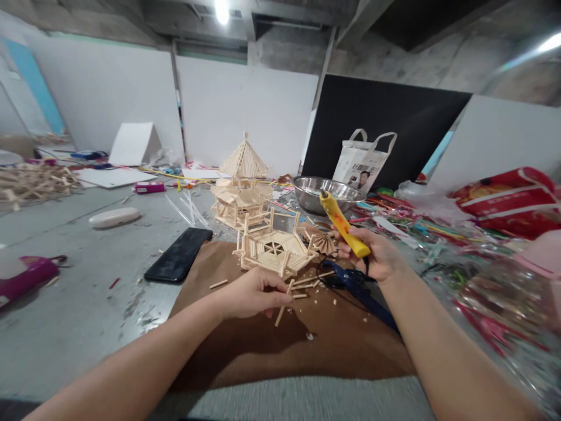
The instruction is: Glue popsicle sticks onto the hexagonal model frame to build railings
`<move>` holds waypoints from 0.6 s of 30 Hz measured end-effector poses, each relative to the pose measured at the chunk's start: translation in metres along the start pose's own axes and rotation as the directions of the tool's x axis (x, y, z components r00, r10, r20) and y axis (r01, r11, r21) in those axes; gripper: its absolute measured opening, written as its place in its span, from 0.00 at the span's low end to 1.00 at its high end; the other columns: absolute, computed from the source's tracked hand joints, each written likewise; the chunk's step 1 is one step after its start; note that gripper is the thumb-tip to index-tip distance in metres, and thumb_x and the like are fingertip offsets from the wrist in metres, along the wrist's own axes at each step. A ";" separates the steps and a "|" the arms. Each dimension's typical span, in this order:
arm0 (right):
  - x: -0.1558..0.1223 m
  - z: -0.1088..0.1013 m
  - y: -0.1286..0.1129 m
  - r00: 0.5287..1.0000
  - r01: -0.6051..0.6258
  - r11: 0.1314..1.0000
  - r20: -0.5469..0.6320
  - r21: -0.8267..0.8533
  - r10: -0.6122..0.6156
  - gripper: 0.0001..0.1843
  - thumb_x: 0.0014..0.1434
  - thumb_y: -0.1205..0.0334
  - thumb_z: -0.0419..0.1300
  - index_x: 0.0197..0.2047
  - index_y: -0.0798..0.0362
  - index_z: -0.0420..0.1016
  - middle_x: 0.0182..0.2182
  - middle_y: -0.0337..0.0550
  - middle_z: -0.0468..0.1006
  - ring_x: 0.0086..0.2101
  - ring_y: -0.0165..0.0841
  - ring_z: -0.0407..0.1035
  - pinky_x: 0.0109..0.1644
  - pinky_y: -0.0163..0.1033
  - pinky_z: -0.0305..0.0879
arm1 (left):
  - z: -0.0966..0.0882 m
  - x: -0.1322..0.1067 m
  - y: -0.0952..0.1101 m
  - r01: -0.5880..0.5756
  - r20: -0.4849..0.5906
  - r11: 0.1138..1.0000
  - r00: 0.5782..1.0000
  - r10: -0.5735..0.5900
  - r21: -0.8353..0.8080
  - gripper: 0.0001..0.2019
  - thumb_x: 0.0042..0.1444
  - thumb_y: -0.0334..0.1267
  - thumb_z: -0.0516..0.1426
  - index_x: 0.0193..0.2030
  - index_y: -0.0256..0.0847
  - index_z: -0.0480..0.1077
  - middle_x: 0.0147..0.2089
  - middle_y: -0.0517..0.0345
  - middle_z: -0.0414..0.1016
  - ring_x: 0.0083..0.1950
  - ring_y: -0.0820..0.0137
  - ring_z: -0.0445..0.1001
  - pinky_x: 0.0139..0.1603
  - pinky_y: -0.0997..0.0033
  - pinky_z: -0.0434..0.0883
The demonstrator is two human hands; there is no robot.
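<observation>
My left hand [252,292] is closed in a pinch on a short wooden stick [283,307], just in front of a hexagonal stick-built base [274,247] on a brown paper sheet [280,345]. My right hand [377,254] grips a yellow glue gun [344,225], its nozzle pointing up and away to the left. Loose sticks [307,283] lie between the hands. A small fan-shaped stick piece [322,240] sits by the base. Behind stands a stick pagoda model [241,187] with a pointed roof.
A black phone [179,254] lies left of the brown sheet. A steel bowl [326,193] and a white tote bag [363,161] stand behind. Blue-handled scissors [350,280] lie under my right hand. Coloured packets [504,202] crowd the right. A stick pile [35,181] sits far left.
</observation>
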State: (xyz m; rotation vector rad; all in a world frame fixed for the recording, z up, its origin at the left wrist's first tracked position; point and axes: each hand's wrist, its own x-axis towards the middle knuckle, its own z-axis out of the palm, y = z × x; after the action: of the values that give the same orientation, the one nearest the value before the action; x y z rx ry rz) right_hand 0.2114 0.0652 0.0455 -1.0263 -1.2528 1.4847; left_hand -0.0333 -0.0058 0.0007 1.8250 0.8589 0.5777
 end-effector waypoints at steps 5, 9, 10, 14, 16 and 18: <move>-0.010 0.011 -0.001 0.976 -0.023 0.983 0.215 0.184 -0.017 0.06 0.41 0.66 0.58 0.28 0.54 0.68 0.21 0.35 0.65 0.19 0.22 0.58 0.22 0.31 0.59 | -0.001 0.003 -0.006 0.036 0.002 0.999 0.999 -0.036 0.008 0.15 0.49 0.46 0.52 0.27 0.33 0.68 0.19 0.63 0.63 0.21 0.79 0.61 0.23 0.81 0.60; -0.013 0.015 -0.001 0.974 0.096 0.975 0.182 0.201 -0.133 0.06 0.43 0.65 0.60 0.28 0.51 0.68 0.24 0.35 0.68 0.19 0.23 0.61 0.22 0.32 0.59 | 0.000 0.006 -0.012 0.089 0.002 0.992 0.996 -0.089 -0.086 0.16 0.47 0.48 0.53 0.27 0.34 0.67 0.18 0.63 0.63 0.20 0.78 0.62 0.23 0.78 0.63; -0.015 0.016 -0.001 0.970 0.130 0.973 0.179 0.189 -0.164 0.06 0.44 0.64 0.60 0.30 0.50 0.68 0.25 0.35 0.69 0.19 0.22 0.61 0.22 0.32 0.58 | 0.001 0.006 -0.012 0.097 0.010 0.989 0.995 -0.097 -0.110 0.16 0.46 0.48 0.53 0.27 0.34 0.67 0.18 0.63 0.63 0.20 0.78 0.63 0.23 0.78 0.63; -0.021 0.020 -0.002 0.948 0.231 0.972 0.216 0.042 -0.234 0.08 0.47 0.62 0.59 0.33 0.50 0.69 0.31 0.39 0.72 0.16 0.22 0.61 0.19 0.32 0.55 | 0.003 0.006 -0.010 0.133 0.070 0.973 0.990 -0.121 -0.187 0.15 0.46 0.47 0.54 0.27 0.34 0.66 0.18 0.63 0.64 0.20 0.77 0.65 0.23 0.77 0.65; -0.023 0.023 -0.002 0.940 0.257 0.966 0.239 -0.026 -0.243 0.07 0.46 0.62 0.59 0.32 0.51 0.69 0.32 0.40 0.73 0.16 0.21 0.61 0.19 0.32 0.55 | 0.003 0.006 -0.008 0.142 0.096 0.969 0.988 -0.124 -0.204 0.14 0.46 0.46 0.54 0.27 0.34 0.65 0.18 0.63 0.64 0.20 0.77 0.65 0.23 0.77 0.65; -0.025 0.025 -0.002 0.934 0.275 0.960 0.254 -0.062 -0.251 0.07 0.46 0.60 0.59 0.31 0.52 0.69 0.31 0.41 0.72 0.16 0.21 0.61 0.19 0.32 0.56 | 0.002 0.005 -0.007 0.131 0.096 0.968 0.989 -0.112 -0.216 0.13 0.47 0.45 0.54 0.26 0.34 0.65 0.18 0.63 0.65 0.20 0.78 0.65 0.23 0.77 0.65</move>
State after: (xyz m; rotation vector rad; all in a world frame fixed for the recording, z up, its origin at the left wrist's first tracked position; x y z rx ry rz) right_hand 0.1940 0.0354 0.0513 -0.7154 -1.5846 1.3799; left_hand -0.0305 -0.0014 -0.0070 1.5713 0.8101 0.4952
